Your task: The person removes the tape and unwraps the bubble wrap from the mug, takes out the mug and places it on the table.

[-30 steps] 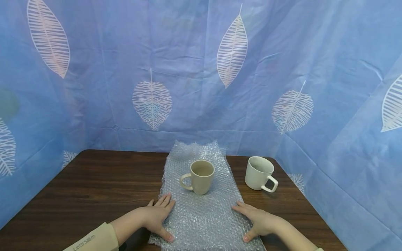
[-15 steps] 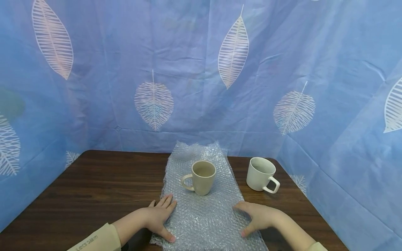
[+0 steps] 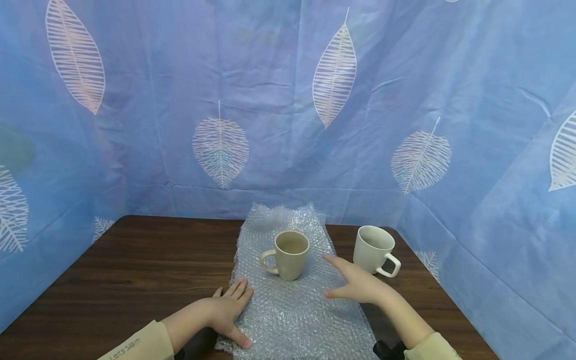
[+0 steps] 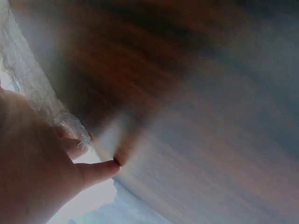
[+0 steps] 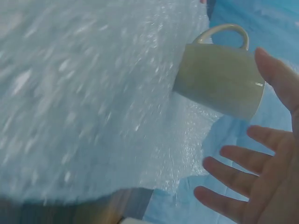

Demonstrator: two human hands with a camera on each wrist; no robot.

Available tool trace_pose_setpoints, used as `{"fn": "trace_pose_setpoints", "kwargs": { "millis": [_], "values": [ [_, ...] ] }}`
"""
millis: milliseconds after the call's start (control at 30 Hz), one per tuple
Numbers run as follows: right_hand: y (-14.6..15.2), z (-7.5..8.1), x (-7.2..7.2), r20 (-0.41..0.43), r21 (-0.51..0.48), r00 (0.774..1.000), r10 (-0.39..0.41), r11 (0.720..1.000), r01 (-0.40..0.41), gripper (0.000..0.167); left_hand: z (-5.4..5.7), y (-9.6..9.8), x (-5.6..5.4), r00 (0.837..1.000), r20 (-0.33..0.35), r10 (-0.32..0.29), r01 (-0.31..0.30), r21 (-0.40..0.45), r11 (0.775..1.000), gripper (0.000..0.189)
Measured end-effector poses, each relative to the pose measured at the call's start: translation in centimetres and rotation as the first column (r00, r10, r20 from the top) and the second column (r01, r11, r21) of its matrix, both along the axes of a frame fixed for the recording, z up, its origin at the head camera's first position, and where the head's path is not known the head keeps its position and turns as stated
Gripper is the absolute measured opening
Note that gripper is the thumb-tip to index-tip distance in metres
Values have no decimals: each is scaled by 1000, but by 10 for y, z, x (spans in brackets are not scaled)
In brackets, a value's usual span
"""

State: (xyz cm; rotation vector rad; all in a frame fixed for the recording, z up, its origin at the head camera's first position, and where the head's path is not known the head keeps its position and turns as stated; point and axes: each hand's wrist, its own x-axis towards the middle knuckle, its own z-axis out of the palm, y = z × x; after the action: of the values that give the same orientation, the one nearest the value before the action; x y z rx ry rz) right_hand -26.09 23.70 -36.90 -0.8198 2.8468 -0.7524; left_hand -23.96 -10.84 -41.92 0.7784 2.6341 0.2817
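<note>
A beige mug (image 3: 290,256) stands upright on a sheet of bubble wrap (image 3: 292,315), its handle toward the left. The left hand (image 3: 224,312) rests with spread fingers on the left edge of the wrap; the left wrist view shows its fingertips at the wrap's edge and the table. Over the wrap's right side hovers the right hand (image 3: 360,284), fingers extended and thumb apart, holding nothing. In the right wrist view that hand (image 5: 261,163) is near the beige mug (image 5: 222,79) but apart from it.
A white mug (image 3: 372,250) stands on the dark wooden table (image 3: 171,260) at the back right, close behind the right hand, its handle toward the right. Blue leaf-patterned cloth (image 3: 274,150) hangs behind the table and on both sides.
The right hand has lifted off the wrap's right edge and moved forward and left toward the beige mug. The left hand has stayed put on the wrap.
</note>
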Motion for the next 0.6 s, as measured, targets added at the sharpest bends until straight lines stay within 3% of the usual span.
{"fn": "trace_pose_setpoints", "kwargs": {
  "millis": [267,433,600],
  "values": [
    [-20,-8,-14,-54,-154,993,-109,983,100,101,-3,0,-3,1000,2,5,-5,-15,1000,115],
    [-32,-17,-25,-35,-265,985,-172,952,156,104,0,1,-1,1000,3,9,-9,-19,1000,114],
    [-44,-27,-34,11,-363,983,-183,915,175,106,-2,0,-2,1000,7,6,-6,-21,1000,116]
  ]
}}
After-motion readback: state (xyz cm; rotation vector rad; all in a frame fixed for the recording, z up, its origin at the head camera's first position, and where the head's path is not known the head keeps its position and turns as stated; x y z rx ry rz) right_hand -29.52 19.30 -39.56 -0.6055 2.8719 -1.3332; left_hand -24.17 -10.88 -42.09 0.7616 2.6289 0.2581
